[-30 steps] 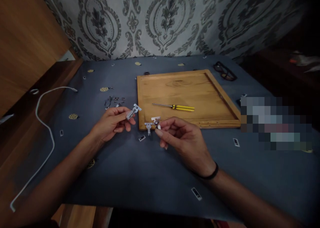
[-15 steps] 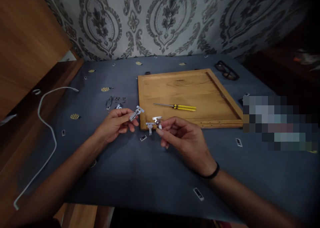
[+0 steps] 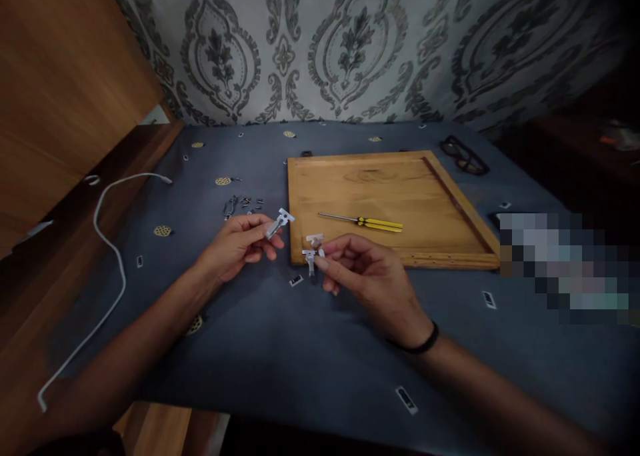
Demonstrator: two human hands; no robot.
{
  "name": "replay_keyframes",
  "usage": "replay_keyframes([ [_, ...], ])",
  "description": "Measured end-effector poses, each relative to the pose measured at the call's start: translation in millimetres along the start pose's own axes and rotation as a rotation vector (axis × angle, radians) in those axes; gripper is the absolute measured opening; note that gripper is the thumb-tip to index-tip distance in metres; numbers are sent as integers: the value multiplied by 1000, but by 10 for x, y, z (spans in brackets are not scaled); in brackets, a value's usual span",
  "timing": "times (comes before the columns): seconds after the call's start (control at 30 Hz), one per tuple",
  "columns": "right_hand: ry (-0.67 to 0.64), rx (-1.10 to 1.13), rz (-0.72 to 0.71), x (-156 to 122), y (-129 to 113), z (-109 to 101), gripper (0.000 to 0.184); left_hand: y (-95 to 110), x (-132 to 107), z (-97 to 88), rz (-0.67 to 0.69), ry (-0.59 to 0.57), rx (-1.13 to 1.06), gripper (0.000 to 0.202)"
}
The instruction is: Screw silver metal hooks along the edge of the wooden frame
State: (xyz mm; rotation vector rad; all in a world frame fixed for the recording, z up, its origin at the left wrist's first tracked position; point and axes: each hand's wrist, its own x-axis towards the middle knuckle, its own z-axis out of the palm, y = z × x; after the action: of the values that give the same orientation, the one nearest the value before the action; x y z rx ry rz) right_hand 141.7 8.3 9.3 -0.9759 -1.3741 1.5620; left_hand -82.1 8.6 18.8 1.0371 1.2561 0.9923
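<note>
My left hand (image 3: 247, 246) is pinched around a silver cabinet hinge (image 3: 280, 223), its flat plate pointing up and to the right. Between the thumb and fingers of my right hand (image 3: 357, 266) is a second hinge (image 3: 316, 241), partly covered by the fingertips. A third hinge (image 3: 311, 263) is at the near left corner of the wooden panel (image 3: 360, 183), just by my right fingertips; whether they touch it I cannot tell. A screwdriver (image 3: 363, 223) with a yellow and black handle lies on the panel. Loose screws (image 3: 246, 203) lie beyond my left hand.
A blue patterned cloth (image 3: 280, 356) covers the table. Black-framed glasses (image 3: 464, 156) rest at the far right. On the left, a white cable (image 3: 117, 256) curves beside a wooden cabinet (image 3: 75, 76). A patterned curtain (image 3: 285, 49) hangs behind. A blurred-out patch covers the right side.
The view has shifted, so the panel and table sit slightly further right and lower. Relative to the panel, both hands have moved a little left, and my right hand's hinge is closer to the third hinge.
</note>
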Motion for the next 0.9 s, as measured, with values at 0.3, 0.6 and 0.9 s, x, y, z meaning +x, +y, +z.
replay_keyframes([
  [0.3, 15, -64, -38, -77, 34, -50, 39, 3, 261, -664, 202, 389, 385, 16],
  [0.6, 20, -98, -63, -143, -2, -133, 36, -106, 324, -873, 243, 502, 984, 19],
  [0.9, 63, 18, -55, -175, -83, -156, 32, 125, 295, -489, 287, 497, 1338, 22],
])
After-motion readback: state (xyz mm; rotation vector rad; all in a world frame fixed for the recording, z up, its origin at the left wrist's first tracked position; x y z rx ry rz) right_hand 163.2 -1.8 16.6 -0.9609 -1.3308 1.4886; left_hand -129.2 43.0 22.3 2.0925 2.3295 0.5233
